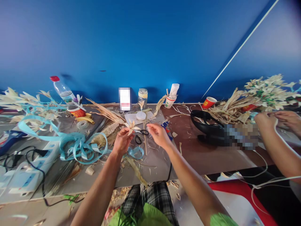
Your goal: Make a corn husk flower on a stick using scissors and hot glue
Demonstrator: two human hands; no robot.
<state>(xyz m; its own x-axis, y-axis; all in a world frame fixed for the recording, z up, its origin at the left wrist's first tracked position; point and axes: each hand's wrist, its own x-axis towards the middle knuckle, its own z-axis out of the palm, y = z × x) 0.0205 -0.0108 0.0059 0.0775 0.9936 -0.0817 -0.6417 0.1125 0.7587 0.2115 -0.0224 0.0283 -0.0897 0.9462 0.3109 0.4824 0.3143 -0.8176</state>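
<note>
The person's left hand (122, 141) pinches a pale, husk-like flower (132, 127) between thumb and fingertips, its pointed petals spread above the table (195, 158), near the middle of the view. The right hand (158, 135) is just beside it, fingers curled and thumb near the fingertips; whether it grips anything thin cannot be told.

Between and below the hands lie black scissor handles (140, 131) and a thin stick (145, 146). Just beyond, a smaller flower (141, 104) stands upright on a round white piece (141, 116). Behind that are a clear jar (142, 98) and, to its left, an upright panel (124, 99) blurred out. To the right, a white paper cup (170, 101) holds a roll of white paper.

Left of the hands, light blue ribbon (63, 147) lies in loose loops beside a white power strip (33, 172). Farther back, a red-capped bottle (63, 91) leans behind a red cup (76, 112).

On the right are a black headset (208, 128), partly blurred, a heap of dry husks (229, 110) and a bunch of pale flowers (268, 92). A co-worker's hands (266, 121) are near these. A blue wall (150, 47) fills the background.
</note>
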